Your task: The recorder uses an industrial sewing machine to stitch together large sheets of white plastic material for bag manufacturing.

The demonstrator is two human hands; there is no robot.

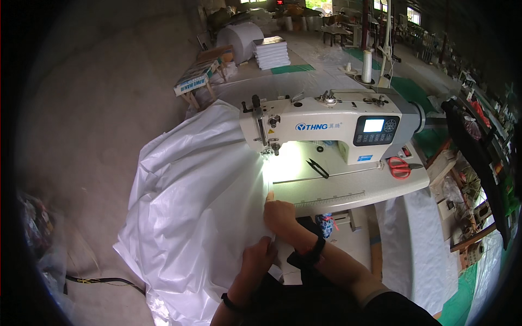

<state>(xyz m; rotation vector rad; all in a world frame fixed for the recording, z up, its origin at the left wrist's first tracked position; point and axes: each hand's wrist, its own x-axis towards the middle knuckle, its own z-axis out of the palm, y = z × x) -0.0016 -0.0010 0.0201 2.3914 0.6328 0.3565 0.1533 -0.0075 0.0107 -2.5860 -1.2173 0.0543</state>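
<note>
A large white plastic-like sheet [196, 185] drapes over the left side of a white sewing machine [321, 119], its right edge running under the lit needle area. My right hand [280, 217] is closed on that edge at the front of the machine bed, the index finger pointing toward the needle. Closer to me and slightly left, my left hand [258, 255] grips the same edge in a fold. Black thread snips [317, 168] lie on the bed under the machine arm. Red-handled scissors [399, 167] rest at the bed's right end.
A white thread cone [367, 67] stands behind the machine. Farther back are a stack of white folded sheets [272, 53] and a big white roll [239, 41]. A cluttered rack [478, 136] is on the right. White material [416, 239] hangs below the table's right end.
</note>
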